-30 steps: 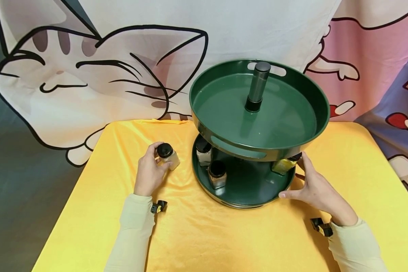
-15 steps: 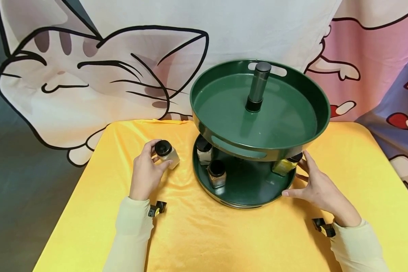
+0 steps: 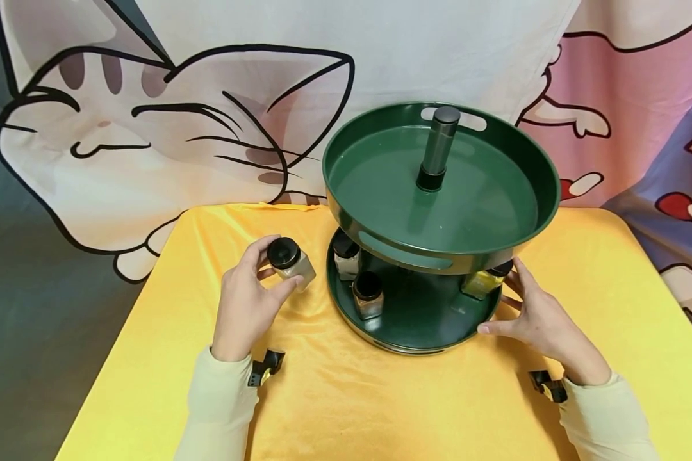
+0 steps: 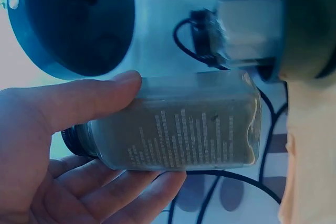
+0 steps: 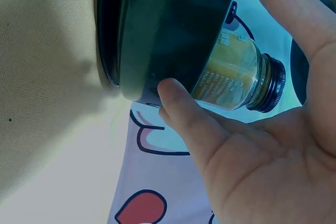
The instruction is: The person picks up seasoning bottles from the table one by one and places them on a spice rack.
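In the head view my left hand grips a glass spice jar with a black lid, left of the two-tier green stand. Seen from the left wrist, the jar has greyish contents and printed text; thumb and fingers pinch it from opposite sides. My right hand is spread beside the lower tray, its thumb at the rim. A yellow spice jar stands in that tray near the right fingers, partly hidden under the upper tray. Two more black-lidded jars, one pale and one brown, stand at its left.
The upper green tray overhangs the lower one and has a central post. A yellow cloth covers the table. Behind it hangs a cartoon-printed curtain.
Over the last half second, my left hand has shifted the jar slightly right, towards the stand, and the jar leans more. My right hand stays nearly still beside the lower tray.
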`<move>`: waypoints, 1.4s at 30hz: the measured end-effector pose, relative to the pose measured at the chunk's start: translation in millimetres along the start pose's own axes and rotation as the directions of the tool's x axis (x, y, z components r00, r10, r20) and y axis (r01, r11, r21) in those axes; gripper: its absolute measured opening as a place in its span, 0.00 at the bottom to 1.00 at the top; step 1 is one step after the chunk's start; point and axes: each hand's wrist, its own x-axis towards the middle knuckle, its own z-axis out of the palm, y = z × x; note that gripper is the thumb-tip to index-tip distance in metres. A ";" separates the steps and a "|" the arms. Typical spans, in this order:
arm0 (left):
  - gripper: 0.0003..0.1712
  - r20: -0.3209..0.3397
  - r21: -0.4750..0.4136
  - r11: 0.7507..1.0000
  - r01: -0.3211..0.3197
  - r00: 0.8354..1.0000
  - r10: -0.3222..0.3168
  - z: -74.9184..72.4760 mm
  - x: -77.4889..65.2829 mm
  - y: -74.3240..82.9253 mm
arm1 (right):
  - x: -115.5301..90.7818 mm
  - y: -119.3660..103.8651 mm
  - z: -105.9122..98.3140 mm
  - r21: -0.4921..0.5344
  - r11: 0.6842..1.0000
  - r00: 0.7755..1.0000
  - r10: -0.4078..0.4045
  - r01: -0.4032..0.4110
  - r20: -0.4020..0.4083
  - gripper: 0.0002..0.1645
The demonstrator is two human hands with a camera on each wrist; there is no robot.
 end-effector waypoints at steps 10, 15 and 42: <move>0.40 0.012 -0.083 0.993 -0.088 0.996 0.090 0.4 -11.2 26.0 | -0.8 0.0 -1.0 -0.019 1.000 1.000 -0.003 0.003 -0.013 0.81; 0.40 0.036 -0.084 0.993 -0.084 0.996 0.087 1.6 -16.2 34.5 | -1.0 -1.1 -2.3 -0.003 1.000 1.000 0.011 -0.011 -0.007 0.82; 0.35 0.213 -0.205 0.958 -0.199 0.947 0.242 36.3 -34.8 74.8 | 0.0 -1.6 -2.8 0.005 0.999 0.999 0.034 -0.034 -0.001 0.81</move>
